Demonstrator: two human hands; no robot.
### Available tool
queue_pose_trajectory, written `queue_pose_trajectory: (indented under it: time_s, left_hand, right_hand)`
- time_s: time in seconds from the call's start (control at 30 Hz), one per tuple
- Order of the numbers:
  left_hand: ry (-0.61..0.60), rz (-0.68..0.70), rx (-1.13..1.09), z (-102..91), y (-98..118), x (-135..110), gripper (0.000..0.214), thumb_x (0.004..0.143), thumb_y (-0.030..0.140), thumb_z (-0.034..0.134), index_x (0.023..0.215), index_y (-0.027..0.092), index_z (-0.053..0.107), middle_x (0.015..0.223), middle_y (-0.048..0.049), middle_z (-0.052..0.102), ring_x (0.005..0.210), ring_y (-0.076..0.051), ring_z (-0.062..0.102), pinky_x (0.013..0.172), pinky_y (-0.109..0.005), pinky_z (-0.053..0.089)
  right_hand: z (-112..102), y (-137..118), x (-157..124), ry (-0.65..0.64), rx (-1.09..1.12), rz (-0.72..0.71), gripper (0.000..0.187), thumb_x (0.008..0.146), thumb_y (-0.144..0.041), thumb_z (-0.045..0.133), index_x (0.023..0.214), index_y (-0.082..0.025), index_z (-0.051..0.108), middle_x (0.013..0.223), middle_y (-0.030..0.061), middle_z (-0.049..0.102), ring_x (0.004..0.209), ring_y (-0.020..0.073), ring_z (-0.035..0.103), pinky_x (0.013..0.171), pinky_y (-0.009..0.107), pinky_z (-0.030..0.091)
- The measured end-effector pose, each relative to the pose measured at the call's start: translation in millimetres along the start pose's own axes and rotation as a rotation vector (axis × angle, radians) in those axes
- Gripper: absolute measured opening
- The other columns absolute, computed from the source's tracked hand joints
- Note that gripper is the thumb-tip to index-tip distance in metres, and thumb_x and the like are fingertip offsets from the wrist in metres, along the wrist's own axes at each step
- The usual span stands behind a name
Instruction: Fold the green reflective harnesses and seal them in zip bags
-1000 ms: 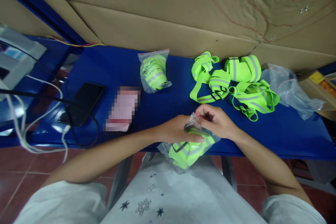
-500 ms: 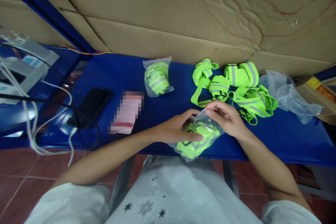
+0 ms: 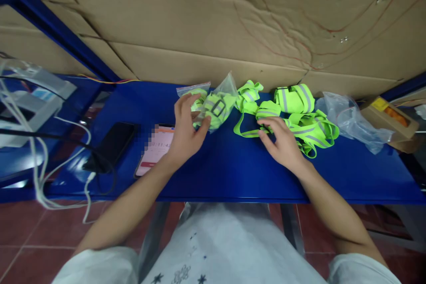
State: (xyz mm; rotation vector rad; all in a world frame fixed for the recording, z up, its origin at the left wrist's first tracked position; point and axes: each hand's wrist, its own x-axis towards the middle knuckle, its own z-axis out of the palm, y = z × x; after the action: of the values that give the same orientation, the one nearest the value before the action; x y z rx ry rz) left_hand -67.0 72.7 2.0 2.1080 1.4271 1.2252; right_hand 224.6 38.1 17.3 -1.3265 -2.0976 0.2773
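At the bags, my left hand (image 3: 188, 131) has its thumb and fingers apart. Its thumb touches or nearly touches a clear zip bag (image 3: 218, 106) holding a neon-green reflective strap with a black buckle. Behind my left fingers lies another bagged green strap (image 3: 196, 93), partly hidden. My right hand (image 3: 281, 142) is open, with its fingertips at the near edge of a rolled green reflective strap (image 3: 268, 110). Around that roll lie a loosely coiled strap (image 3: 249, 93), a larger rolled strap (image 3: 296, 98) and a loose heap of strap (image 3: 316, 131).
Empty clear bags (image 3: 353, 120) lie right of the straps, beside a small cardboard box (image 3: 389, 117). A phone (image 3: 155, 148) and a black device (image 3: 111, 146) are on the blue table (image 3: 229, 173). White cables (image 3: 36, 159) hang at left; a cardboard wall (image 3: 186, 49) stands behind.
The filled bag has moved from the table's front edge up and left, beside the other bagged strap. My right hand has let go of the bag and is at the rolled strap.
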Motion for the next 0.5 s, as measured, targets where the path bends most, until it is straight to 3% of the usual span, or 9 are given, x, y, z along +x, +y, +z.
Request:
queue_pose_trajectory:
  time_s: [0.13, 0.27, 0.37, 0.5]
  left_hand:
    - [0.025, 0.112, 0.288, -0.9, 4, -3, 0.048, 0.096, 0.026, 0.06, 0.143, 0.022, 0.053, 0.169, -0.0195, 0.02, 0.155, -0.039, 0.032, 0.121, -0.06, 0.038]
    - [-0.242, 0.333, 0.451, 0.2, 14, -9, 0.042, 0.094, 0.018, 0.057, 0.134, 0.029, 0.066, 0.17, -0.0126, 0.03, 0.157, -0.04, 0.031, 0.122, -0.064, 0.032]
    - [-0.319, 0.292, 0.506, -0.7, 15, -10, 0.04, 0.094, 0.013, 0.052, 0.128, 0.025, 0.071, 0.167, -0.0151, 0.035, 0.152, -0.041, 0.038, 0.117, -0.065, 0.039]
    - [-0.213, 0.161, 0.51, -3.7, 13, -8, 0.035, 0.096, 0.016, 0.052, 0.123, 0.022, 0.073, 0.153, -0.02, 0.045, 0.139, -0.043, 0.047, 0.11, -0.063, 0.045]
  right_hand:
    - [13, -1, -6, -0.164, -0.095, -0.076, 0.026, 0.106, -0.034, 0.049, 0.121, -0.021, 0.066, 0.127, 0.0129, 0.067, 0.123, 0.0282, 0.062, 0.105, 0.046, 0.049]
    - [22, 0, -9, -0.258, -0.179, -0.107, 0.03, 0.106, -0.034, 0.048, 0.126, -0.022, 0.066, 0.137, 0.0142, 0.062, 0.129, 0.0305, 0.059, 0.106, 0.049, 0.046]
    - [24, 3, -9, -0.238, -0.203, -0.11, 0.031, 0.106, -0.032, 0.047, 0.128, -0.022, 0.066, 0.143, 0.0146, 0.059, 0.134, 0.0318, 0.055, 0.108, 0.051, 0.045]
    - [18, 7, -6, -0.15, -0.21, -0.094, 0.03, 0.106, -0.029, 0.046, 0.127, -0.02, 0.066, 0.14, 0.0144, 0.061, 0.133, 0.031, 0.056, 0.11, 0.049, 0.044]
